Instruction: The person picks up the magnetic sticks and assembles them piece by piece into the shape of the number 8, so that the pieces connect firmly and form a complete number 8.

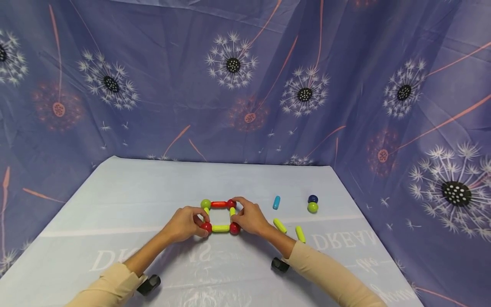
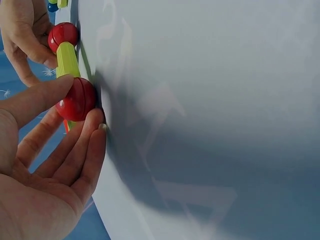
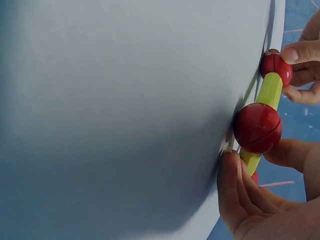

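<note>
A four-sided frame of sticks and balls lies on the table: a green ball (image 1: 205, 203) at back left, a red stick (image 1: 219, 204) along the back, a red ball (image 1: 231, 203) at back right, a yellow-green stick (image 1: 220, 228) in front. My left hand (image 1: 186, 224) grips the front-left red ball (image 2: 77, 99) between thumb and fingers. Beside the front-right red ball (image 3: 257, 128), my right hand (image 1: 251, 217) has its thumb near the ball and fingers around the right side's yellow-green stick (image 3: 250, 161), one finger reaching the back-right ball.
Right of the frame lie a blue stick (image 1: 276, 202) and two yellow-green sticks (image 1: 280, 225). Farther right, a dark blue ball (image 1: 313, 198) sits against a green ball (image 1: 312, 207). A patterned cloth (image 1: 172, 85) hangs behind the table (image 1: 161, 183).
</note>
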Demonstrator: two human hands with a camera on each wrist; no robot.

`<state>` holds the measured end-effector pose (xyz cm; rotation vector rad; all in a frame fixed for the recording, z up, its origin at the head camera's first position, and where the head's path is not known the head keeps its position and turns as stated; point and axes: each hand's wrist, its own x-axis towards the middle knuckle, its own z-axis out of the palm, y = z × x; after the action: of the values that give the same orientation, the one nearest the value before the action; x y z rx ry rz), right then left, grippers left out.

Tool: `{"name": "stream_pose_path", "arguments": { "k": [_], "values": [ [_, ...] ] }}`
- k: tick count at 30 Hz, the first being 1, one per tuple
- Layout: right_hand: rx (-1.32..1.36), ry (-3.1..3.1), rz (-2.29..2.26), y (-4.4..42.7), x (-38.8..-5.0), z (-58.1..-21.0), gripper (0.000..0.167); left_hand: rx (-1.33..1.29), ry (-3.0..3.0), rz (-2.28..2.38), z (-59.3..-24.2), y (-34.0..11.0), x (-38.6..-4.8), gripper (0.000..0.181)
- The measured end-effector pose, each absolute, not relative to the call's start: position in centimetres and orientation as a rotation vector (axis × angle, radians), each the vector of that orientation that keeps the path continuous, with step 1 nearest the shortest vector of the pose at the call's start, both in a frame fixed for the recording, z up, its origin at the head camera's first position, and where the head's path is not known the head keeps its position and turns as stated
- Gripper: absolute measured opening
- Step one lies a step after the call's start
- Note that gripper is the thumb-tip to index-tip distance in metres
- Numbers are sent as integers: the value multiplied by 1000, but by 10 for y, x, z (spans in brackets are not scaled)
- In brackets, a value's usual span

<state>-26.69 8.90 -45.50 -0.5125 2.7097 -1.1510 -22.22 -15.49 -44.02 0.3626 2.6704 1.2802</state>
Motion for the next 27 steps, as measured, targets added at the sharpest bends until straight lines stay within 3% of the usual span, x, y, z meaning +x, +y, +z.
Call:
{"name": "stream_pose_path", "arguments": {
  "k": [9,16,27],
  "values": [
    [-486,2645,-1013,102,-263,-438,59,347,2704,1255,-442,-151,-226,28],
    [-518,2584,-985,108,-253,-430,33,328,2711,1250,-441,-150,-225,28],
    [-511,2668,-1044,108,-260,-439,23,247,2760,1256,-441,-144,-233,26]
  ]
}}
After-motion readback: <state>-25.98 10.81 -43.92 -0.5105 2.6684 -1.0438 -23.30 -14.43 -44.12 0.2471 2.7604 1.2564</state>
